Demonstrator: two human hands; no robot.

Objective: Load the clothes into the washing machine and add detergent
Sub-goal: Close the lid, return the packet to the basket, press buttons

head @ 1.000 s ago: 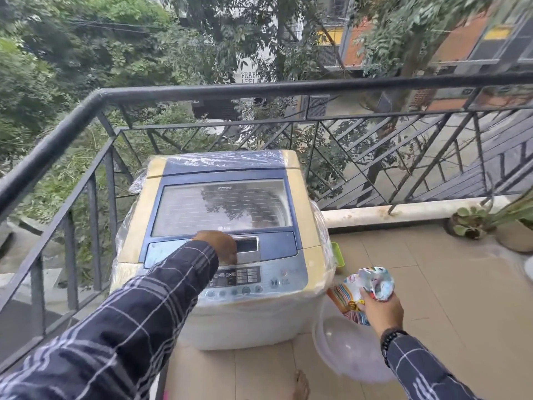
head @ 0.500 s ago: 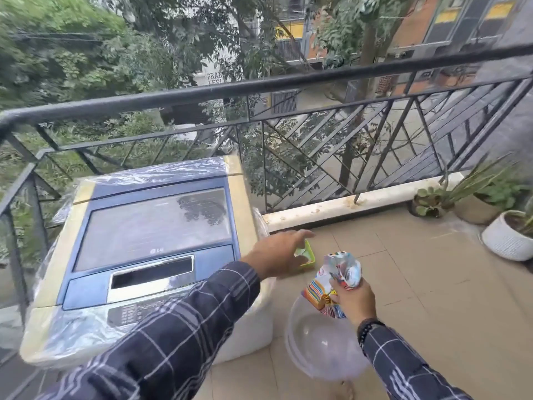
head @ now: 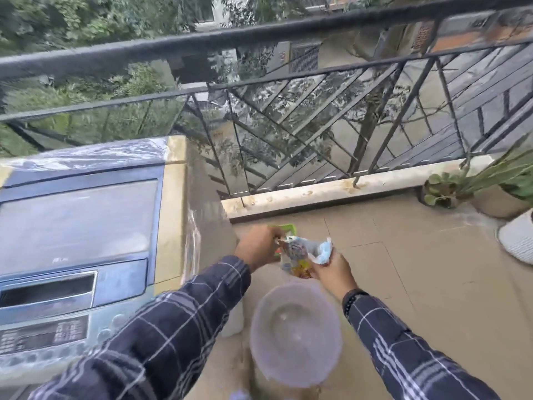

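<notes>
A blue and cream top-load washing machine (head: 86, 220) wrapped in clear plastic stands at the left with its lid down. To its right, above the floor, my right hand (head: 331, 272) grips a colourful detergent packet (head: 300, 255) from below. My left hand (head: 258, 246) reaches across from the machine's side, and its fingers pinch the packet's top left edge. No clothes are in view.
A small green tray (head: 285, 228) lies on the tiled floor just behind the hands. A clear plastic basin (head: 294, 336) sits on the floor below them. The black balcony railing (head: 259, 36) runs behind, above a low kerb (head: 317, 194). Potted plants (head: 444, 189) and a white pot (head: 519, 238) stand at the right.
My left hand left the machine's control panel, swung right past the green tray, and now meets the packet's top. The view turned right and down; my right hand kept hold of the packet.
</notes>
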